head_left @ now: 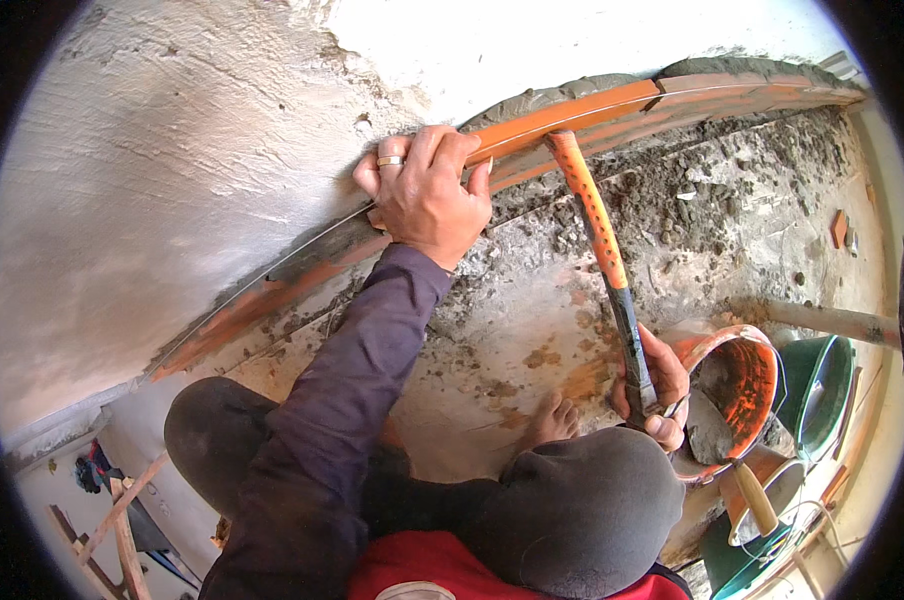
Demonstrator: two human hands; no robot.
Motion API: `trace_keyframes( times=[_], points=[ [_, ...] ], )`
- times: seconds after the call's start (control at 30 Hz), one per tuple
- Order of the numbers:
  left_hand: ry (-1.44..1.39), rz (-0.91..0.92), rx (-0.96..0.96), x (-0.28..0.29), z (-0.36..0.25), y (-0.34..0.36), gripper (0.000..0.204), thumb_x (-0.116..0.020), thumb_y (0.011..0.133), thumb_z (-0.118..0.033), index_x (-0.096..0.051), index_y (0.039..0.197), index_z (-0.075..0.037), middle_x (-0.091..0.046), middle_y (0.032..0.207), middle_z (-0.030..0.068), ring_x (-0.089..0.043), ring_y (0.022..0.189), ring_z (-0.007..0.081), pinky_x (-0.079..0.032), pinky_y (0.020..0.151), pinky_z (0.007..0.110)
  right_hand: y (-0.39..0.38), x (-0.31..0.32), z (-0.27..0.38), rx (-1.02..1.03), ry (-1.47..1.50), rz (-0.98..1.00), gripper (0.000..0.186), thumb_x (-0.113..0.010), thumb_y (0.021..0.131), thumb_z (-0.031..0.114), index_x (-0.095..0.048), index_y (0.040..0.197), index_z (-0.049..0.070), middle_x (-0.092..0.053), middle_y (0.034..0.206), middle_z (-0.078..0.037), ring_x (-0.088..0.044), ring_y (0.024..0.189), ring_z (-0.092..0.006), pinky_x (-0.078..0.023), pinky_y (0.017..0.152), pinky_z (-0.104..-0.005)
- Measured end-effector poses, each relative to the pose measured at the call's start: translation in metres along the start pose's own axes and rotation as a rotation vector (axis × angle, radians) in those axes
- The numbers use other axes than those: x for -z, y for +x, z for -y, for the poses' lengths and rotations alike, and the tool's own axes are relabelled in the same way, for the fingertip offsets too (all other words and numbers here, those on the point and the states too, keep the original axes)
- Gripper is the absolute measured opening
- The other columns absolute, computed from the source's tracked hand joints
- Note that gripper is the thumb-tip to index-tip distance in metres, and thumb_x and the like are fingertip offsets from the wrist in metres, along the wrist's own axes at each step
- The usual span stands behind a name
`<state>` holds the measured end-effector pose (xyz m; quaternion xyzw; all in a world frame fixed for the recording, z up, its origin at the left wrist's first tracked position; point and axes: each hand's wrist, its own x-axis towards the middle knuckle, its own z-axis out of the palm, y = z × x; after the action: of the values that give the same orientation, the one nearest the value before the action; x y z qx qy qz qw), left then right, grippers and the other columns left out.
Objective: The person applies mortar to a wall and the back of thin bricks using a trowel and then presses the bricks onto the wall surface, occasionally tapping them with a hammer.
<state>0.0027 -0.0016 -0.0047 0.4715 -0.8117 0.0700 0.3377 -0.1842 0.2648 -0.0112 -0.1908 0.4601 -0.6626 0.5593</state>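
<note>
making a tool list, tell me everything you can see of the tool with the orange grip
The tool has a rubbery-looking orange grip with dark dots, then a dark, worn-looking shaft. The right hand grasps the end opposite the grip, partly hiding it. The tool slants up and left in view, its grip end seemingly against the orange brick.

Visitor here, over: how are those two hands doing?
Left hand at left end of orange brick. Right hand holding orange-gripped tool, grip end at brick. Orange bucket close beside right hand.
</note>
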Motion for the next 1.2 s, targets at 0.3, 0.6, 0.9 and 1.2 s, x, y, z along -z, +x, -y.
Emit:
trace_keyframes(
  times=[0.3, 0.6, 0.9, 1.2],
  points=[
    [0.032, 0.014, 0.028, 0.003, -0.002, -0.002, 0.03, -0.082, 0.067, -0.02, -0.067, 0.092, -0.022, -0.059, 0.103, -0.005, -0.049, 0.105, 0.0219, -0.029, 0.096, 0.047, -0.002, -0.003, -0.001, -0.022, 0.016, 0.005, 0.11, -0.079, 0.053, 0.038, -0.037, 0.141, -0.014, -0.058, 0.106, -0.015, -0.052, 0.065, -0.0126, -0.04, 0.048, -0.0242],
    [0.049, 0.033, 0.02, 0.003, -0.008, -0.001, 0.029, -0.08, 0.07, -0.023, -0.068, 0.096, -0.024, -0.063, 0.105, -0.0066, -0.049, 0.105, 0.0214, -0.028, 0.096, 0.046, -0.007, -0.003, 0.002, -0.017, 0.024, -0.006, 0.109, -0.079, 0.052, 0.036, -0.038, 0.141, -0.012, -0.059, 0.103, -0.015, -0.053, 0.062, -0.0129, -0.04, 0.049, -0.024],
    [0.109, 0.053, 0.011, 0.005, -0.01, -0.007, 0.037, -0.08, 0.071, -0.028, -0.068, 0.106, -0.026, -0.063, 0.11, -0.006, -0.049, 0.107, 0.0224, -0.027, 0.096, 0.048, -0.008, -0.002, 0.005, 0.041, 0.016, -0.016, 0.11, -0.082, 0.054, 0.04, -0.039, 0.142, -0.011, -0.058, 0.102, -0.014, -0.053, 0.062, -0.0121, -0.04, 0.049, -0.0235],
    [0.145, 0.09, 0.003, 0.008, -0.012, -0.007, 0.041, -0.079, 0.072, -0.027, -0.066, 0.111, -0.023, -0.061, 0.114, -0.0051, -0.049, 0.107, 0.0222, -0.029, 0.096, 0.047, -0.006, -0.002, 0.006, 0.039, 0.047, -0.016, 0.111, -0.082, 0.053, 0.039, -0.039, 0.142, -0.01, -0.057, 0.102, -0.014, -0.052, 0.058, -0.0119, -0.039, 0.048, -0.023]
  ],
)
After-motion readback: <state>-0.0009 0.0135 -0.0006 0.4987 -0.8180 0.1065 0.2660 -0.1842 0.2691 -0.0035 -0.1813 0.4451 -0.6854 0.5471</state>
